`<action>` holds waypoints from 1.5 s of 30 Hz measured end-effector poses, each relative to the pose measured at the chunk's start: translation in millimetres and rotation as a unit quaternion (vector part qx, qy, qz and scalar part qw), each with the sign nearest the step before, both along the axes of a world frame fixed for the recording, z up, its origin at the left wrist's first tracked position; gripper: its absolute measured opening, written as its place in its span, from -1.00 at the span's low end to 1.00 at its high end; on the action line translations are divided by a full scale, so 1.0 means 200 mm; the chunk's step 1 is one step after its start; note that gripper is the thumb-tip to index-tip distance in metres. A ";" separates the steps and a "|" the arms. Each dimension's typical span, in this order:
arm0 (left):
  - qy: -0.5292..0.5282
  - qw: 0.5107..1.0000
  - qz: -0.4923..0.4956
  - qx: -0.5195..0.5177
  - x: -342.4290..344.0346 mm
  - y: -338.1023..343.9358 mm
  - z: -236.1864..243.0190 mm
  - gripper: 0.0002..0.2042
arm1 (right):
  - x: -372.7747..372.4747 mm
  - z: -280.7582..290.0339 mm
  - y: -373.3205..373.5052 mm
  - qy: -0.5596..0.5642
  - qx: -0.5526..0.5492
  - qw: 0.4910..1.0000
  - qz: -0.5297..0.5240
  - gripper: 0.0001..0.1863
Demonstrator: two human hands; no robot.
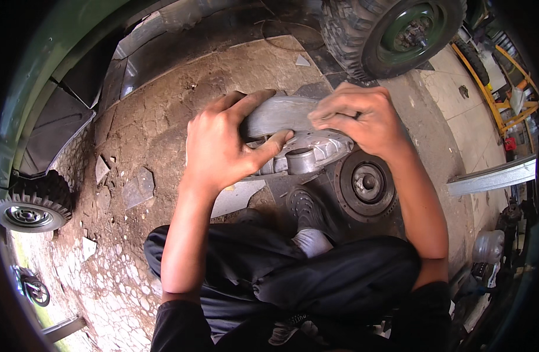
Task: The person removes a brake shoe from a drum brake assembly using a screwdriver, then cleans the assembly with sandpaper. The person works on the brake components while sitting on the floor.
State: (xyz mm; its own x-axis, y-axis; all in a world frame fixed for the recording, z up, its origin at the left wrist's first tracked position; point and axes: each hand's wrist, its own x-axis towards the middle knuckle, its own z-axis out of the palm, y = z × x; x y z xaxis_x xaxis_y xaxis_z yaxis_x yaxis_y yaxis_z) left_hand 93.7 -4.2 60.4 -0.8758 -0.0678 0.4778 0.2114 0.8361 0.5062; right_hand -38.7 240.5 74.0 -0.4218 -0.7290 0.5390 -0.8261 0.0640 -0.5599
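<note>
Metal housing [279, 115], one, bulky, dull grey. The upper portion is presenting a broad, smooth, curved wall with faint streaks; the lower portion is showing a paler, ribbed face with recesses and a round, open bore near its middle. The piece is being gripped at its left end, sitting tilted near the centre of the view, its bored side facing near. Both ends are being partly covered; its underside is lying out of sight.
</note>
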 end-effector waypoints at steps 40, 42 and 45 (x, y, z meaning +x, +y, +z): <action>0.009 0.998 -0.040 -0.041 0.01 -0.05 -0.04 -0.16 | 0.09 0.15 -0.28 0.027 0.076 0.995 0.050 -0.82; 0.003 0.999 -0.032 -0.028 0.03 -0.06 -0.05 -0.13 | 0.11 0.17 -0.29 0.035 0.069 0.995 0.069 -0.82; 0.015 0.999 -0.024 -0.027 0.03 -0.05 -0.05 -0.12 | 0.06 0.19 -0.13 0.020 0.103 0.993 0.048 -0.82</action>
State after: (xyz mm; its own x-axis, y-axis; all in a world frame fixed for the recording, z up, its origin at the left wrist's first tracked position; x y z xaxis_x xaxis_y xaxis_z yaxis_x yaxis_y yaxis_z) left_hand 100.3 -14.6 51.2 -0.8629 0.0007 0.5053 0.2659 0.8509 0.4530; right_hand -27.1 214.5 111.0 -0.3263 -0.8615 0.3890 -0.8548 0.0932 -0.5105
